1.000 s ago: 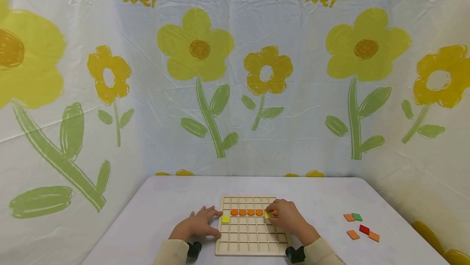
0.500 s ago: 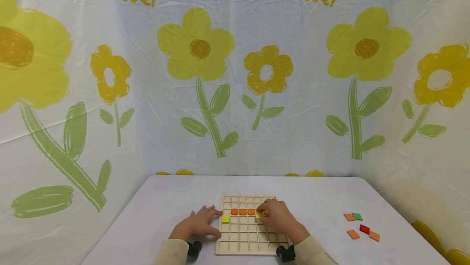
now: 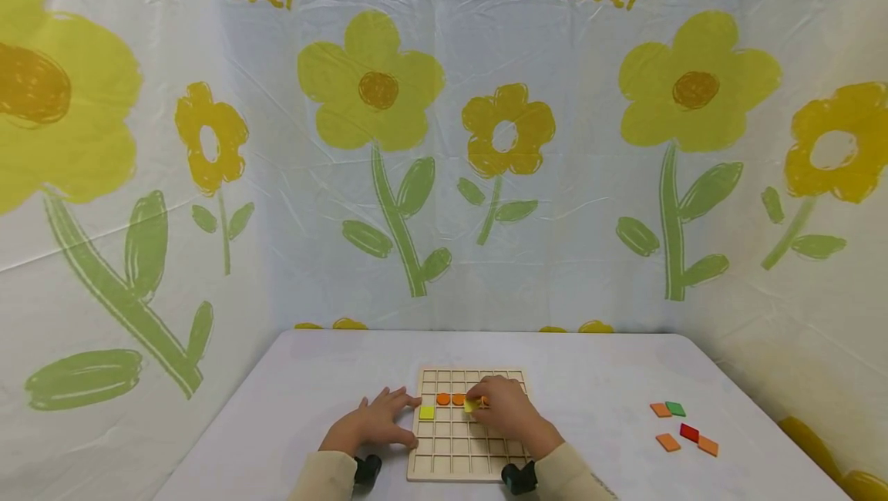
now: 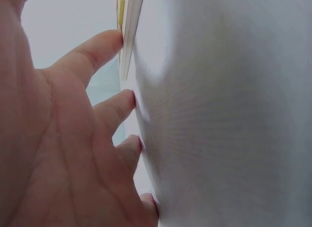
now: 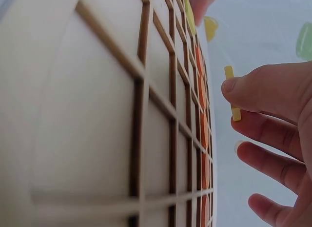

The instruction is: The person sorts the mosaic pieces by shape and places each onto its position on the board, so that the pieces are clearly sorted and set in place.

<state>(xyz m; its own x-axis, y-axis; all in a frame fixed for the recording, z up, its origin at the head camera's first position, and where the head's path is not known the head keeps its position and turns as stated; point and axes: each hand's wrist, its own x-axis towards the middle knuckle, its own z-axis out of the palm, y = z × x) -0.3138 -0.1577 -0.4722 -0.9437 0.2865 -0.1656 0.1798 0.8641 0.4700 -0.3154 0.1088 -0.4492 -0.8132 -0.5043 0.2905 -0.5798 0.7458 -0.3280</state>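
Note:
The wooden grid board (image 3: 451, 466) lies on the table, also visible as a grid (image 5: 87, 124) in the right wrist view. Against its left edge rest the spread thumb and a finger of the left hand (image 3: 375, 421); in the left wrist view that hand (image 4: 73, 134) has its fingertips at the board edge and on the table. Above the row of orange discs (image 3: 442, 399), the right hand (image 3: 509, 412) pinches a yellow square tile (image 3: 471, 405). In the right wrist view the thumb and index finger of this hand (image 5: 282, 119) hold the tile (image 5: 236, 113) off the board.
Another yellow tile (image 3: 426, 412) sits in a cell at the board's left side. On the right part of the table (image 3: 597, 378) lie several loose square tiles: orange (image 3: 668, 442), green (image 3: 675, 408) and red (image 3: 689, 432). A flower-printed cloth (image 3: 444, 277) hangs behind.
The right hand has moved left along the disc row, still pinching the yellow tile. The left hand has stayed at the board's edge.

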